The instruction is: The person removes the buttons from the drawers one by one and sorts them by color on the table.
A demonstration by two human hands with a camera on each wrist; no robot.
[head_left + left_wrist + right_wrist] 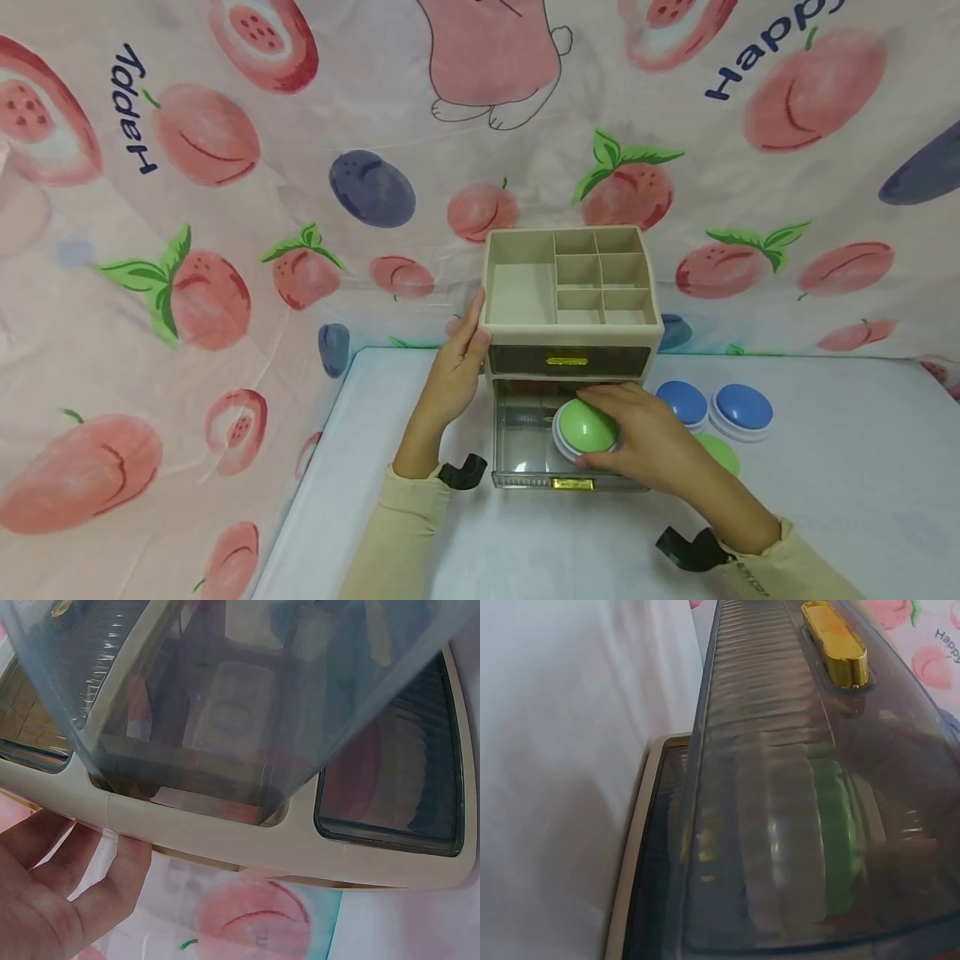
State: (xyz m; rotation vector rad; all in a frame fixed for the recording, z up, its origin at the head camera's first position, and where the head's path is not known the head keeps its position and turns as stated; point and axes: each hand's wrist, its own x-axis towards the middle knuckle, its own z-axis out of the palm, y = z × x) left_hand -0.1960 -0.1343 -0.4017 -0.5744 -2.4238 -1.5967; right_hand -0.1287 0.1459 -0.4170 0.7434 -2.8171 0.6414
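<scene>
A cream drawer organizer (573, 335) stands with a see-through drawer (521, 433) pulled out below a closed dark one. My right hand (648, 437) grips a green domed button (587, 425) with a white rim, thumb near its front and fingers at its back, inside the pulled-out drawer. Through the drawer wall in the right wrist view, the green button (832, 832) shows blurred. Along the organizer's left side lies my left hand (453, 371), its fingers (124, 877) touching the cream edge.
Right of the organizer, two blue domed buttons (742, 407) sit on the white tabletop (840, 467). Another green button (718, 454) is partly hidden behind my right forearm. A fruit-patterned cloth (420, 83) hangs behind. Divided compartments (577, 271) top the organizer.
</scene>
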